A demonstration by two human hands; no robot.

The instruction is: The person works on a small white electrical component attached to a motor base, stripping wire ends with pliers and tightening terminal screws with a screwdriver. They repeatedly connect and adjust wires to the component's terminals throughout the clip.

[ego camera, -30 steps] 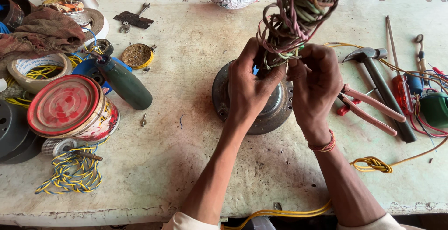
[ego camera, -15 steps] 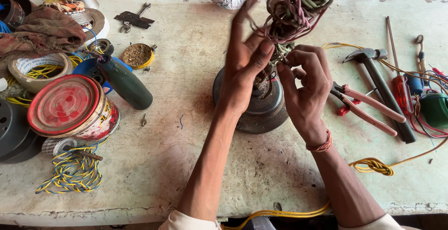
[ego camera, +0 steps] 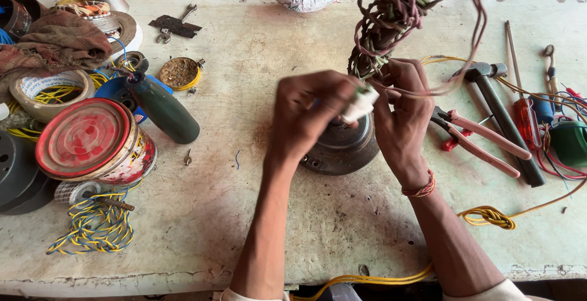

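A round grey metal motor part (ego camera: 343, 149) stands on the worn pale bench (ego camera: 257, 209). A tangled bundle of maroon and green wires (ego camera: 391, 23) rises from it toward the top of the view. My left hand (ego camera: 309, 114) is closed around a small white piece (ego camera: 361, 102) just above the motor part. My right hand (ego camera: 405, 111) grips the base of the wire bundle, its fingers touching the white piece from the other side.
Pink-handled pliers (ego camera: 483, 141), a hammer (ego camera: 498, 111) and screwdrivers (ego camera: 526, 114) lie at the right. A red-lidded tin (ego camera: 92, 142), a dark green bottle-shaped thing (ego camera: 162, 108), rolls of tape, a rag and blue-yellow twisted wire (ego camera: 92, 227) crowd the left. Yellow cable (ego camera: 489, 216) runs along the front right.
My left hand has come down from the wire bundle and closed on a small white piece above the motor part. My right hand has stayed at the bundle's base.
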